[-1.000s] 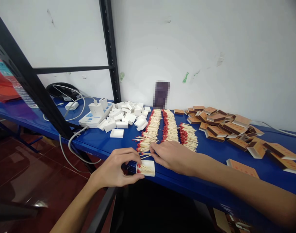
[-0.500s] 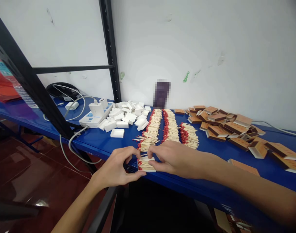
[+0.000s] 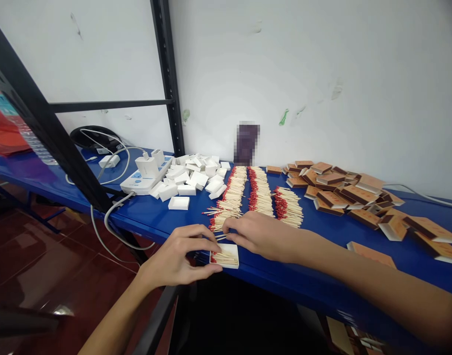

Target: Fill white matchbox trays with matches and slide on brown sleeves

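Right hand has left the tray for the matches, fingertips narrow, catch unclear; left hand holds the part-filled tray.

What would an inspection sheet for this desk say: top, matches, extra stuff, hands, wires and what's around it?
Surface: blue tabletop, things spread across it.
Work things: white matchbox tray holding red-tipped matches; three match rows; white trays piled left, brown-orange matchbox sleeves piled right.
Clutter: power strip with chargers plugged in.
Hands: left hand holds the matchbox tray's left end; right hand is at loose matches, grip unclear.
Cables: white cables hang below the tabletop.
Surroundings: scuffed white wall, black shelf frame, red tiled floor.
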`<state>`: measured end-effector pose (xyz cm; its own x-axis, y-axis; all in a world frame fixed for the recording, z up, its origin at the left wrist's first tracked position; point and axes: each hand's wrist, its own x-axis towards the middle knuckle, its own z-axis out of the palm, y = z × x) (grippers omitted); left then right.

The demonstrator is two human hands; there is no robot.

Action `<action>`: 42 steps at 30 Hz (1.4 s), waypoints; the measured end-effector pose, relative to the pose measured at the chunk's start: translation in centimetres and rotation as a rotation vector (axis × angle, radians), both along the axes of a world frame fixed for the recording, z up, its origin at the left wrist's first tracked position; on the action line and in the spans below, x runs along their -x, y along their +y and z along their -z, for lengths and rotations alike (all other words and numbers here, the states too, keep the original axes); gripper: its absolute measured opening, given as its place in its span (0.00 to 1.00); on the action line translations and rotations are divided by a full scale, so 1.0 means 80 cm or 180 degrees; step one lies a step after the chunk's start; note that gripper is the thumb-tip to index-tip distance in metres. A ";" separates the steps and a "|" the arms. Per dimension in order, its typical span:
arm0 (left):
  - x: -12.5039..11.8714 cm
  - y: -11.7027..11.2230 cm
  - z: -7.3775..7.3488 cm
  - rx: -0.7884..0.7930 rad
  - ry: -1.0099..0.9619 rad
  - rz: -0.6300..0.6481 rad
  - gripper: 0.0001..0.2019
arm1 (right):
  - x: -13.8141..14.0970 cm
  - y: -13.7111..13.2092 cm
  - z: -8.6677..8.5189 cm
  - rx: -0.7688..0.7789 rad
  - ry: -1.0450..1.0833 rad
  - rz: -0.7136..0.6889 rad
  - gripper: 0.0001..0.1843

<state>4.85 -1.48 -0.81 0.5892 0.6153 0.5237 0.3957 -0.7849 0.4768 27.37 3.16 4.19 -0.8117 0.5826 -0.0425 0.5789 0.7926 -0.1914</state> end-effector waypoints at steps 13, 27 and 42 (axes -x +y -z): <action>0.000 -0.003 0.000 0.0031 0.0113 -0.0246 0.15 | -0.012 -0.002 -0.003 0.0016 -0.0411 0.0069 0.10; -0.004 -0.003 0.002 0.0298 -0.0100 -0.0554 0.26 | -0.011 -0.016 -0.028 0.0079 -0.0163 -0.0064 0.08; -0.001 -0.003 -0.002 0.0065 0.0138 -0.0480 0.15 | 0.008 0.012 -0.006 -0.0337 -0.0243 0.0095 0.08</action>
